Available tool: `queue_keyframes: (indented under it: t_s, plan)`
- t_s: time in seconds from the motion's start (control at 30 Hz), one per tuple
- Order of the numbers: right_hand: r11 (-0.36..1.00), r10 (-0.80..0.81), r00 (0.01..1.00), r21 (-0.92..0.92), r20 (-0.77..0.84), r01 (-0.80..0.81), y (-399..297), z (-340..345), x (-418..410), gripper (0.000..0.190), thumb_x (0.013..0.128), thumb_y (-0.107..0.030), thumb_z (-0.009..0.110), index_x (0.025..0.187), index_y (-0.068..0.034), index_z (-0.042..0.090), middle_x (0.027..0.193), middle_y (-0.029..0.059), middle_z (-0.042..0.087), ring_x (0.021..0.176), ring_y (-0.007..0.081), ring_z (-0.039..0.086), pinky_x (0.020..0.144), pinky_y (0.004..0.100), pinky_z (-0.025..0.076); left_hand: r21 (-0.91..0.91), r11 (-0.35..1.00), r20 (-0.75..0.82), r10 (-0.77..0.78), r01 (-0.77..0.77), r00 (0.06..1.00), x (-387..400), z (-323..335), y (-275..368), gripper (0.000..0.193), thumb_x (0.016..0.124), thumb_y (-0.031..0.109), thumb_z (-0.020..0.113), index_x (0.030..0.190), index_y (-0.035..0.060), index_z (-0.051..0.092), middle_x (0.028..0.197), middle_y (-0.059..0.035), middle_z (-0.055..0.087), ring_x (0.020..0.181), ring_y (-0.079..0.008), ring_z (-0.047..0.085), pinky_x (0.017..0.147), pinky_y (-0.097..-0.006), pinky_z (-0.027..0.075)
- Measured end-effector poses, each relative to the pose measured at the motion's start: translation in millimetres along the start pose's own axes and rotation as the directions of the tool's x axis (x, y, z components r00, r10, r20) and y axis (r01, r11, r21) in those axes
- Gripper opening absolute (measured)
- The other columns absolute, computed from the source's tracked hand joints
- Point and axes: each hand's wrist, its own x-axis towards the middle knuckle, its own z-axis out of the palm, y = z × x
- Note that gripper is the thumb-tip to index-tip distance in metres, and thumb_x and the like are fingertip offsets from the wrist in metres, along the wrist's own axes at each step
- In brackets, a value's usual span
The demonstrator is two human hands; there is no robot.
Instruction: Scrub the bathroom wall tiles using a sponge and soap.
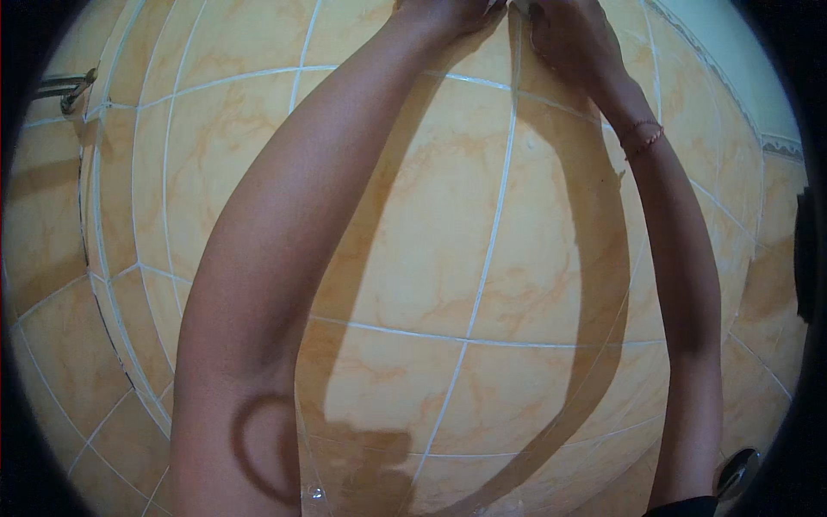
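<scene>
Both my arms reach up across a wall of glossy yellow-orange marbled tiles (426, 239). My left hand (446, 13) is at the top edge, partly cut off, with its fingers close to the other hand. My right hand (572, 39) is just right of it, also cut off at the top, and its wrist bears a thin reddish braided bracelet (643, 139). A small pale thing (519, 6) shows between the two hands; what it is, and which hand holds it, I cannot tell. The shadows of my arms fall on the tiles.
A metal fixture (71, 87) juts from the tiles at the upper left. A decorative border (711, 58) edges the tiles below a pale wall (756, 64) at the upper right. A dark object (804, 255) is at the right rim, and a round shiny one (740, 472) at the lower right.
</scene>
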Motion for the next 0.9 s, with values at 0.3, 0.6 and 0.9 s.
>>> queue_keyframes:
  t_s: [0.3, 0.6, 0.9]
  plan:
    - [1.0, -0.027, 1.0, 0.016, 0.006, 0.026, -6, 0, -13, 0.009, 0.082, -0.006, 0.062, 0.081, -0.002, 0.07, 0.085, 0.016, 0.063, 0.087, 0.0345, 0.062, 0.077, 0.0434, 0.053, -0.044, 0.998, -0.035, 0.049, -0.05, 0.998, -7, -6, -3, 0.019, 0.085, 0.02, 0.071, 0.09, 0.0032, 0.065, 0.092, -0.0199, 0.069, 0.091, -0.0399, 0.068, 0.08, -0.0493, 0.056]
    - [0.999, 0.041, 0.999, 0.017, 0.024, -0.041, -15, -9, -18, 0.009, 0.08, -0.006, 0.064, 0.085, -0.005, 0.072, 0.086, 0.0146, 0.063, 0.085, 0.033, 0.062, 0.074, 0.0434, 0.054, -0.164, 0.985, 0.053, 0.065, -0.055, 0.996, -13, -13, 0, 0.016, 0.084, 0.017, 0.072, 0.091, 0.0044, 0.064, 0.095, -0.0185, 0.067, 0.095, -0.0388, 0.066, 0.082, -0.0499, 0.053]
    - [0.999, 0.038, 0.994, -0.027, 0.1, -0.035, -24, -10, -28, 0.014, 0.083, -0.006, 0.062, 0.093, -0.003, 0.072, 0.093, 0.014, 0.067, 0.094, 0.0349, 0.063, 0.083, 0.0452, 0.052, -0.193, 0.981, 0.03, 0.025, -0.018, 0.999, -13, -12, 2, 0.014, 0.086, 0.014, 0.068, 0.096, 0.0044, 0.065, 0.097, -0.0192, 0.068, 0.097, -0.0385, 0.065, 0.083, -0.05, 0.052]
